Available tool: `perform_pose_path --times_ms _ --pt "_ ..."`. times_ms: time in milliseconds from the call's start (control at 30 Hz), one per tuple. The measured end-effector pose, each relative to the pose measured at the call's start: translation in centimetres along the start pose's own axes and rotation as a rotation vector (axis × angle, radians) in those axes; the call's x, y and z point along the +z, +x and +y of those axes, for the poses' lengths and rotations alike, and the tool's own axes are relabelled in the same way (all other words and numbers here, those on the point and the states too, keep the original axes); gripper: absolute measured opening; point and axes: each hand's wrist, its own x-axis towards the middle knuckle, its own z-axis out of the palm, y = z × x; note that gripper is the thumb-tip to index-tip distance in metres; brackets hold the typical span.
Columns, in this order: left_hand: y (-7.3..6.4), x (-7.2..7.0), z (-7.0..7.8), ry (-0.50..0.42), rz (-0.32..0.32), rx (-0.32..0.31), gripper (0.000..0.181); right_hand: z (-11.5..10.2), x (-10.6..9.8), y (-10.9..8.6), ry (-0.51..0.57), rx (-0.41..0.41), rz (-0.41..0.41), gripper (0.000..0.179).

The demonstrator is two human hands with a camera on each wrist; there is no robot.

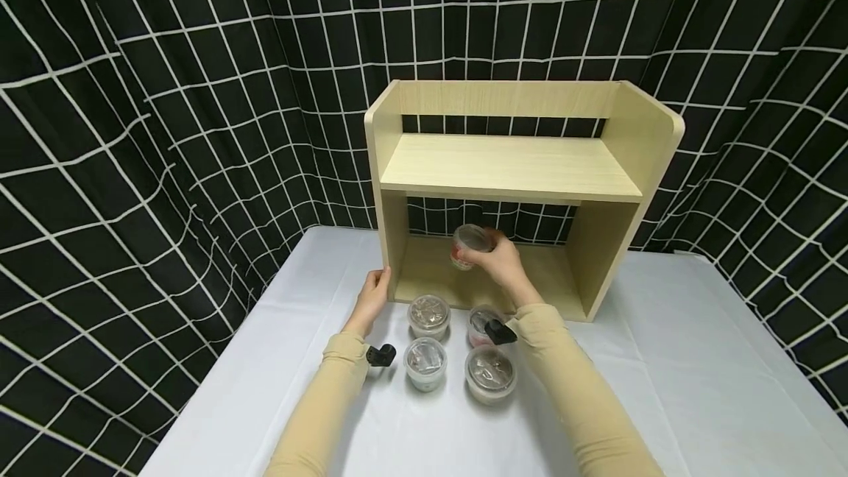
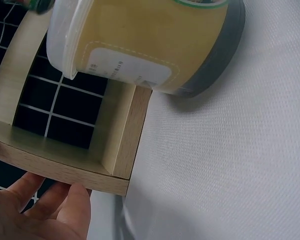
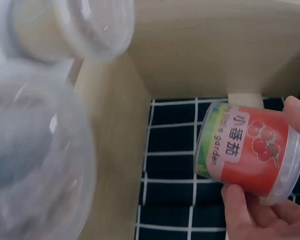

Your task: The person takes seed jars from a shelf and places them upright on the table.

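Note:
My right hand [image 1: 502, 262] grips a clear plastic cup [image 3: 247, 150] with a lid and a red label picturing cherry tomatoes. It holds the cup tilted inside the lower compartment of a light wooden shelf [image 1: 510, 164], above the bottom board. In the right wrist view, thumb and fingers clasp it near one end. My left hand [image 1: 369, 299] holds the front edge of the shelf's left side panel [image 2: 65, 172], low down near the table; the left wrist view shows fingers along the panel's outer side.
Several lidded cups stand on the white cloth before the shelf: a back left cup [image 1: 428, 315], a front left cup [image 1: 425, 363], a back right cup [image 1: 478, 330] partly hidden by the right wrist camera, and a front right cup [image 1: 490, 374]. Black gridded curtain [image 1: 331, 35] hangs behind.

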Motion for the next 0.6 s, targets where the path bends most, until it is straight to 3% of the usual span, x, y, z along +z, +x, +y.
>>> perform_pose_path --times_ms 133,600 --pt "-0.2 0.1 0.1 0.005 0.010 0.002 0.058 0.7 -1.6 -1.0 -0.040 0.019 -0.013 0.079" --pt "-0.5 0.0 0.3 -0.011 -0.007 -0.013 0.061 1.5 -5.5 -5.9 -0.017 -0.020 -0.049 0.079"
